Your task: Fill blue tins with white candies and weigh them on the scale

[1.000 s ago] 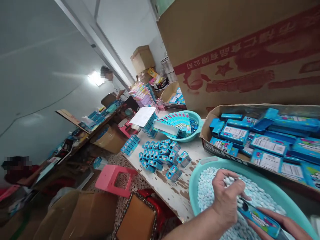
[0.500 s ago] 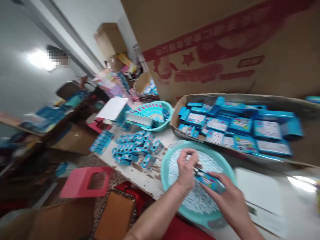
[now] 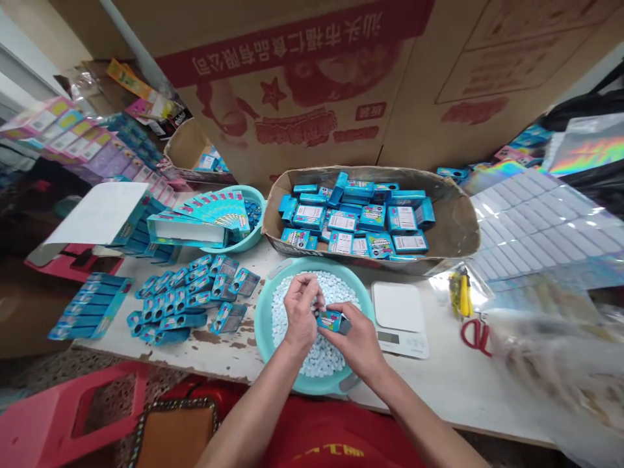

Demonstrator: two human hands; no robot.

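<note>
My right hand (image 3: 359, 343) grips a small blue printed box (image 3: 330, 320) between thumb and fingers, tilted above the basin. Close against the box's left end is my left hand (image 3: 301, 311), its fingers curled together; what they hold, if anything, is hidden. Beneath both hands, small white pellets (image 3: 319, 364) fill much of a turquoise basin (image 3: 264, 325). To the left, several similar blue boxes (image 3: 182, 302) lie grouped on the worn white table (image 3: 214, 354).
Behind the basin stands a cut-down carton (image 3: 453, 227) of blue boxes. A white scale (image 3: 400, 315), red-handled scissors (image 3: 476, 337) and plastic bags (image 3: 550, 370) lie on the right. Another turquoise basin (image 3: 258, 224) with printed card is at back left, a pink stool (image 3: 49, 422) lower left.
My view has swung to the right and levelled, bringing the scissors and plastic bags into sight. Both hands stay over the basin, with the blue box still in the right one.
</note>
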